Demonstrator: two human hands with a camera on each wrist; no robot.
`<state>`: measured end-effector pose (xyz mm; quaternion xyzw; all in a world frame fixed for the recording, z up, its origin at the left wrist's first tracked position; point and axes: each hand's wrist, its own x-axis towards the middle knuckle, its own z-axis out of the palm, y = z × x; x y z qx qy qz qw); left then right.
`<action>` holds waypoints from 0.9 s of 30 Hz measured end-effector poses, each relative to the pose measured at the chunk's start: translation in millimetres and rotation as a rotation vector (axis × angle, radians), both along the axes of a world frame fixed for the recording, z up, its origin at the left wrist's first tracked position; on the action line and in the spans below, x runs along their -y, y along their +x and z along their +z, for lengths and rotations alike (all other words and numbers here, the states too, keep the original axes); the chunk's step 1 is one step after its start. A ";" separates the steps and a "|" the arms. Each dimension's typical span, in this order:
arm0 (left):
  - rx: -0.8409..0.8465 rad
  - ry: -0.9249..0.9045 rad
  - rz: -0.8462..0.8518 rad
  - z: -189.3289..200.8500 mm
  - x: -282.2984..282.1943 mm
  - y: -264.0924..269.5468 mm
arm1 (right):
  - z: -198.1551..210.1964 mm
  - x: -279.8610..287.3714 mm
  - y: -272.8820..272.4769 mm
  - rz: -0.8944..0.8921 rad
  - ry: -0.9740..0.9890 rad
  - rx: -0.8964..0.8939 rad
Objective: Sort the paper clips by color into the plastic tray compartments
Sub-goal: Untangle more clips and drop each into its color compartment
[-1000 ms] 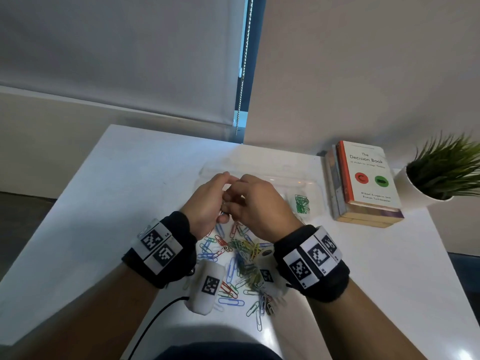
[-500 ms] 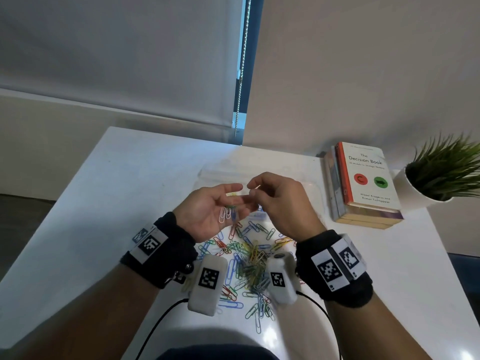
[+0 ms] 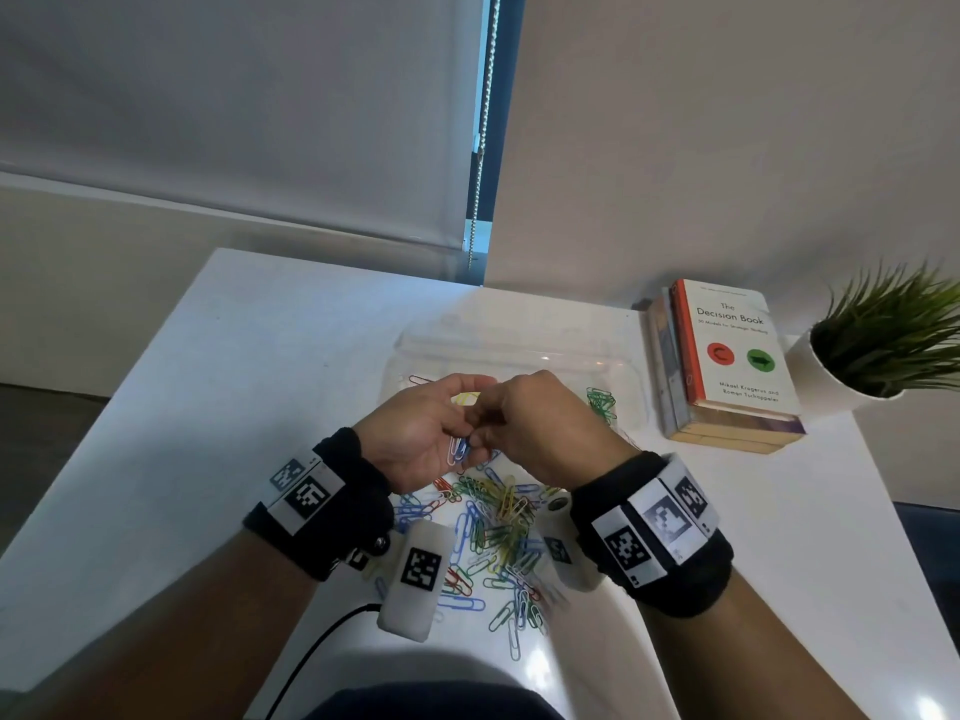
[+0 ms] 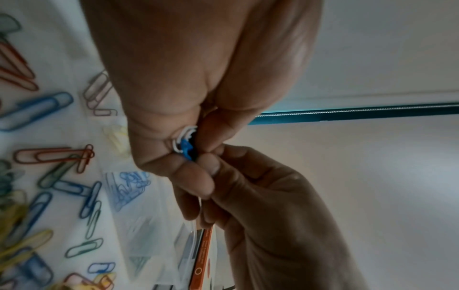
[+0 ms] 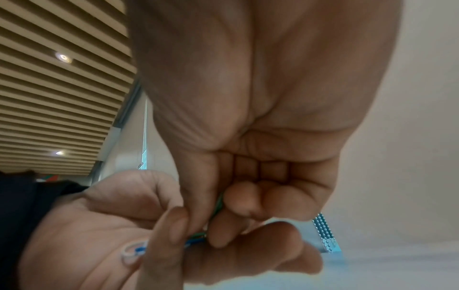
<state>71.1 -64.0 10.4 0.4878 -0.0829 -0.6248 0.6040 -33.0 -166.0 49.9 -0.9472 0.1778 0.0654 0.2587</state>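
My left hand cups white and blue paper clips over the worktop. My right hand pinches what looks like a green clip, above the loose pile. Plastic tray sits just behind.

tray near wall: behind hands | potted plant: cut off right
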 end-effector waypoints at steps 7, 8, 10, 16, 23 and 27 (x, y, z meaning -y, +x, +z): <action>-0.029 0.018 0.025 2.1 3.8 1.3 | -4.4 1.2 -0.2 -0.004 -0.073 0.005; -0.026 0.018 0.024 2.6 4.5 1.6 | -5.4 1.5 -0.7 -0.013 -0.071 0.023; -0.027 0.010 0.023 3.0 5.2 2.7 | -6.9 2.7 -3.3 -0.039 -0.030 0.070; -0.061 -0.021 0.032 3.8 7.8 2.8 | -9.9 19.4 -19.9 -0.250 0.158 0.163; -0.190 -0.055 0.195 3.7 8.6 6.4 | -31.8 80.9 -44.4 -0.609 -0.086 0.009; -0.284 -0.079 0.212 5.3 7.2 5.1 | -40.4 79.0 -43.1 -0.630 -0.175 -0.091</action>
